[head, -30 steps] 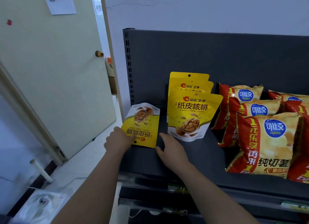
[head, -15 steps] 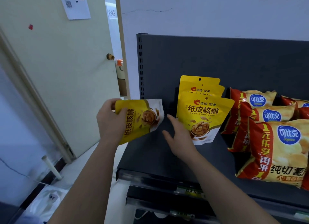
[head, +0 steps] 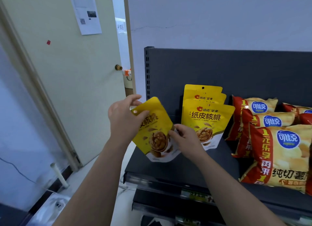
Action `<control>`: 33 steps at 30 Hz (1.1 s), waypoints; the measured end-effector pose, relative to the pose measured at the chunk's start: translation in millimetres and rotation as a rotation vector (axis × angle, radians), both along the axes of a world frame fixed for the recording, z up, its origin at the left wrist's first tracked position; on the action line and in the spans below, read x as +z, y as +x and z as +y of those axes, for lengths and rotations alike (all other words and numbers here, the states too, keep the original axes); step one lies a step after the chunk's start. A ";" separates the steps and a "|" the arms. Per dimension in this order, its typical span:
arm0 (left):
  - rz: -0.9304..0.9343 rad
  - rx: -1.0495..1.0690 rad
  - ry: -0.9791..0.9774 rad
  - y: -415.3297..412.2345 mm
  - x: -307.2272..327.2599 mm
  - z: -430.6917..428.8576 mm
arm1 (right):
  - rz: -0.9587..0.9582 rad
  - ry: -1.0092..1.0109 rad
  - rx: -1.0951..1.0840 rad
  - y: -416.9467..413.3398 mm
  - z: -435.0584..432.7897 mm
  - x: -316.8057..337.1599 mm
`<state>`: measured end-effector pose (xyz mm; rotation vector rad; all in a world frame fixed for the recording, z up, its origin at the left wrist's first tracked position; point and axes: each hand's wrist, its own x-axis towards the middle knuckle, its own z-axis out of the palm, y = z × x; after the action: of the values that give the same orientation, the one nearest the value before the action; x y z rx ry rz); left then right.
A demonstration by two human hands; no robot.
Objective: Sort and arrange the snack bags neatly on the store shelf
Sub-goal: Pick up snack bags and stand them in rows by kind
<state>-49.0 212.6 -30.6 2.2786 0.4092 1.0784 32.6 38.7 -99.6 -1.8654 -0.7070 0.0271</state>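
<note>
your left grip (head: pixel 125 117) now clamps the glossy yellow walnut pouch (head: pixel 156 132), lifted off the dark metal shelf (head: pixel 168 168) and turned upright, right grip (head: pixel 184 139) pinching its edge, ready to stand.

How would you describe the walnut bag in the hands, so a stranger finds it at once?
Start at the dark shelf and go to its left end, beside the upright yellow walnut bags. The held walnut bag is there, gripped by the left hand and right hand. Only this one is tilted and lifted.
</note>
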 end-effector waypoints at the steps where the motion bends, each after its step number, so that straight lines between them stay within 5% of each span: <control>1: 0.035 0.063 0.010 2.6 -6.2 -2.8 | 0.008 0.029 -0.030 0.3 -9.3 -4.3; 4: 0.139 0.049 -0.244 6.9 -23.8 -16.6 | 0.053 0.160 -0.105 1.7 -38.3 -18.1; 8: 0.300 -0.288 -0.631 18.8 -62.7 -43.6 | 0.109 0.292 -0.219 2.4 -68.5 -26.0; 15: 0.377 -0.484 -0.524 31.9 -114.3 -100.8 | 0.184 0.279 -0.237 0.6 -110.5 -56.0; 24: 0.349 -0.468 -0.415 37.4 -118.3 -122.3 | 0.188 0.069 -0.311 10.6 -119.9 -67.0; 33: 0.321 -0.494 -0.436 38.3 -120.6 -121.7 | 0.176 0.061 -0.303 12.4 -119.3 -70.4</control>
<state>-10.7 90.9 -151.2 1.9993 0.1635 0.3362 45.1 -80.6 -170.0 -1.8676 -0.2976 -0.0253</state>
